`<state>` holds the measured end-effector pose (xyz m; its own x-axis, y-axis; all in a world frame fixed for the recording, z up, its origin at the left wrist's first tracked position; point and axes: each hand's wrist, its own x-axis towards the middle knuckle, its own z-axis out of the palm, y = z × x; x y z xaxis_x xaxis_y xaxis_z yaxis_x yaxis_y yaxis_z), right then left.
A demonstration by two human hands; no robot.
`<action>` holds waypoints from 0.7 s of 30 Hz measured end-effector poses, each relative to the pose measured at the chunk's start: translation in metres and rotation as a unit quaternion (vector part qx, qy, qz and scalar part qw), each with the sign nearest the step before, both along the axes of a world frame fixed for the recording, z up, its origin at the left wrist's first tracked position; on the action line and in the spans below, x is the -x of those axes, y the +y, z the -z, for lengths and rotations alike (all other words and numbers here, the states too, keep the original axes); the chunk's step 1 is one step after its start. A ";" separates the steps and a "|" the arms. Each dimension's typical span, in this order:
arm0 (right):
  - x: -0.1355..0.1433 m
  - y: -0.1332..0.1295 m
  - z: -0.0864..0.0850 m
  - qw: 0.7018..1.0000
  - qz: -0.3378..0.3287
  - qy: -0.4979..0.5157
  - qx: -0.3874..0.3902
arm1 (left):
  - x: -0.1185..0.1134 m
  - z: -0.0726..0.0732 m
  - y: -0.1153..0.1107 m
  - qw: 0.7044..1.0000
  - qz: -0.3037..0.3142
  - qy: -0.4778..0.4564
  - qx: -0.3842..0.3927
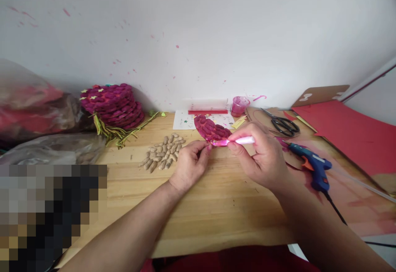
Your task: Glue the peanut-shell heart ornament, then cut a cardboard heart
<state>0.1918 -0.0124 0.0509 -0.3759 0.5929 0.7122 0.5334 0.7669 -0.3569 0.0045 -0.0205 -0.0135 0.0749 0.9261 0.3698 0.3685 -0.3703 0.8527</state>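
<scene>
My right hand (pixel 260 154) pinches a white-handled brush (pixel 246 140) with a pink tip. That tip touches the near edge of a dark pink, bumpy piece (pixel 210 129), held up over the table's middle. My left hand (pixel 192 160) has thumb and finger closed on the lower edge of the same piece. Unpainted peanuts (pixel 165 151) lie just left of my left hand. Behind the piece is a white paper (pixel 182 121) with small coloured stars. A clear cup with pink paint (pixel 239 106) stands by the wall.
Stacked dark pink pieces (pixel 116 107) with green strings (pixel 116 133) stand at the left, beside plastic bags (pixel 37 107). To the right lie black scissors (pixel 284 126), a blue glue gun (pixel 315 166) with its cable, and red sheets (pixel 349 127). A pixelated patch covers the lower left.
</scene>
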 end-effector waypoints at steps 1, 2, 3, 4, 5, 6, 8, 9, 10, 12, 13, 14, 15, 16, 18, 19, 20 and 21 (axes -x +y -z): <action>0.000 0.000 0.000 1.000 -0.001 0.000 0.001 | 0.000 0.000 0.000 1.000 0.000 -0.002 0.000; 0.000 0.000 0.000 1.000 -0.002 0.000 0.002 | 0.000 0.000 0.000 1.000 0.000 -0.003 0.000; -0.001 0.000 0.000 1.000 -0.003 0.001 0.002 | 0.000 0.000 0.000 1.000 0.000 -0.003 0.000; 0.000 0.000 0.000 1.000 -0.005 0.003 0.001 | 0.000 0.000 0.000 1.000 -0.001 -0.004 0.000; 0.000 0.000 0.001 1.000 -0.007 0.004 0.001 | 0.000 0.000 0.000 1.000 -0.002 -0.004 0.000; 0.000 0.000 0.001 1.000 -0.009 0.004 0.001 | 0.000 0.000 0.000 1.000 -0.003 -0.005 -0.001; 0.001 0.001 0.002 1.000 -0.011 0.003 -0.003 | 0.000 0.001 0.000 1.000 -0.003 -0.006 -0.001; 0.001 0.001 0.003 1.000 -0.012 0.003 -0.007 | 0.000 0.001 0.000 1.000 -0.003 -0.006 -0.001; 0.001 0.001 0.003 1.000 -0.015 0.003 -0.010 | 0.000 0.001 0.000 1.000 -0.003 -0.006 -0.001; 0.001 0.002 0.003 1.000 -0.019 0.005 -0.017 | 0.000 0.001 0.000 1.000 -0.002 -0.004 -0.001; 0.000 0.002 0.003 1.000 -0.020 0.004 -0.020 | 0.000 0.001 0.001 1.000 -0.001 -0.003 -0.001; 0.000 0.002 0.003 1.000 -0.021 0.003 -0.021 | 0.000 0.001 0.001 1.000 -0.001 -0.004 -0.001; 0.000 0.002 0.003 1.000 -0.022 0.000 -0.022 | 0.000 0.001 0.001 1.000 -0.001 -0.005 -0.002; -0.001 0.002 0.003 1.000 -0.021 -0.004 -0.021 | 0.001 0.000 0.001 1.000 -0.002 -0.006 -0.004; -0.001 0.003 0.003 1.000 -0.020 -0.007 -0.018 | 0.001 0.000 0.002 1.000 -0.006 -0.008 -0.009; 0.000 0.003 0.003 1.000 -0.020 -0.005 -0.018 | 0.002 0.000 0.002 1.000 -0.007 -0.007 -0.011; 0.000 0.003 0.004 1.000 -0.021 -0.002 -0.019 | 0.002 0.000 0.002 1.000 -0.007 -0.005 -0.011; 0.000 0.003 0.004 0.999 -0.023 0.000 -0.023 | 0.002 0.000 0.002 1.000 -0.006 -0.001 -0.011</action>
<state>0.1913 -0.0094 0.0470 -0.4013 0.5423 0.7382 0.4968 0.8059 -0.3219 0.0027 -0.0184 -0.0131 0.0632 0.9184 0.3906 0.3717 -0.3849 0.8448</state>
